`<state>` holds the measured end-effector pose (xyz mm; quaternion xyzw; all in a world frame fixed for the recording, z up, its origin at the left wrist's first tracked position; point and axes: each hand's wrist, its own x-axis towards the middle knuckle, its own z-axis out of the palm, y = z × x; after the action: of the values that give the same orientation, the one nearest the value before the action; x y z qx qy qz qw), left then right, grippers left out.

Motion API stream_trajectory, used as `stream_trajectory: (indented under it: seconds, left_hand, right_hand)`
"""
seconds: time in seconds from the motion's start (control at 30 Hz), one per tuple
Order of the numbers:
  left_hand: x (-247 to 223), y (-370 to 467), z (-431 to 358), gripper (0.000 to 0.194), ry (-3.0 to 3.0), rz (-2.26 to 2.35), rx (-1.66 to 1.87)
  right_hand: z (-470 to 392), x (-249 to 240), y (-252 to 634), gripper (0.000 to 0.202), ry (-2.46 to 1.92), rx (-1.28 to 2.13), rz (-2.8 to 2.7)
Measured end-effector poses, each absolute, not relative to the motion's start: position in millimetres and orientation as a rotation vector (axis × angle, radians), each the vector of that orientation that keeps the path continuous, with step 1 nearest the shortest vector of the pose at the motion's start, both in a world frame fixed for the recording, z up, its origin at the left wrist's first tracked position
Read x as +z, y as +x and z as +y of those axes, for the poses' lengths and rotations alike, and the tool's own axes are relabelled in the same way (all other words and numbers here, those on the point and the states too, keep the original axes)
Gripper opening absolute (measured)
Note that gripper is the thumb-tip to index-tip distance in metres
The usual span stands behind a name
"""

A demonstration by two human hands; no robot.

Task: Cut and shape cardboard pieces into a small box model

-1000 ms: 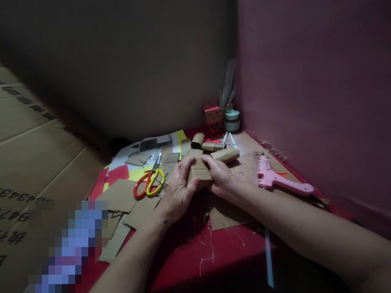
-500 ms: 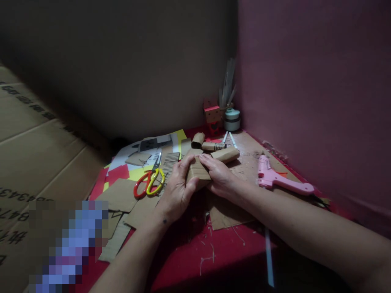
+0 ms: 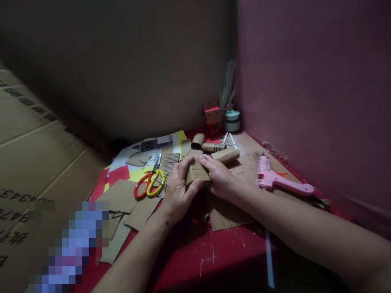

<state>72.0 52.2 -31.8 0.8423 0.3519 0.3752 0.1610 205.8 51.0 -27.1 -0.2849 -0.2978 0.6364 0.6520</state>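
Observation:
A folded brown cardboard box piece (image 3: 198, 171) is gripped between my two hands over the middle of the table. My left hand (image 3: 179, 186) wraps its left side, thumb along the near face. From the right, my right hand (image 3: 217, 173) presses on the top and side; its lower fingers are hidden. Just beyond lie a rolled cardboard tube (image 3: 198, 141), a second cardboard tube with dark markings (image 3: 210, 147) and a larger folded cardboard piece (image 3: 226, 155). Scissors with red and yellow handles (image 3: 149, 183) rest left of my left hand.
A pink glue gun (image 3: 275, 177) lies at the right. Behind stand a small cardboard figure (image 3: 212, 118), a pale green container (image 3: 232, 120) and clear glue sticks (image 3: 227, 83). Cardboard scraps (image 3: 119, 195) and coloured paper cover the left. A large carton (image 3: 36, 138) borders that side.
My left thumb has shifted slightly along the near face of the cardboard box piece. Both hands keep hold of it in almost the same place.

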Motion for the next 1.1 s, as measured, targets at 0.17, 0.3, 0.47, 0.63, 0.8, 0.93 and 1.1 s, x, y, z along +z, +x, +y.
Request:
stream_trajectory:
  seconds: [0.17,0.3,0.47,0.63,0.8,0.93,1.1]
  left_hand:
    - [-33.7,76.3,50.5,0.051,2.404,1.059,1.169]
    - [-34.1,79.0,49.4,0.046,2.395,1.086,1.212]
    - [-33.4,80.1,48.8,0.044,2.404,1.095,1.211]
    - [-34.3,79.7,49.7,0.044,2.415,1.077,1.231]
    - [-36.9,80.1,50.9,0.045,2.440,1.043,1.254]
    - [-38.2,80.5,50.5,0.046,2.453,1.028,1.262]
    - [-40.9,79.4,48.2,0.048,2.416,1.021,1.251]
  right_hand:
    - [50.7,-27.7,205.7,0.003,-0.697,1.428,-0.658]
    - [50.2,-27.9,205.8,0.006,-0.663,1.448,-0.674]
    - [52.3,-28.9,205.0,0.003,-0.694,1.397,-0.664]
    - [53.1,-29.8,203.3,0.004,-0.668,1.378,-0.623]
    - [48.8,-28.5,202.2,0.015,-0.585,1.458,-0.646]
    - [48.0,-30.4,201.4,0.017,-0.608,1.416,-0.693]
    - [48.1,-33.9,201.3,0.016,-0.602,1.389,-0.753]
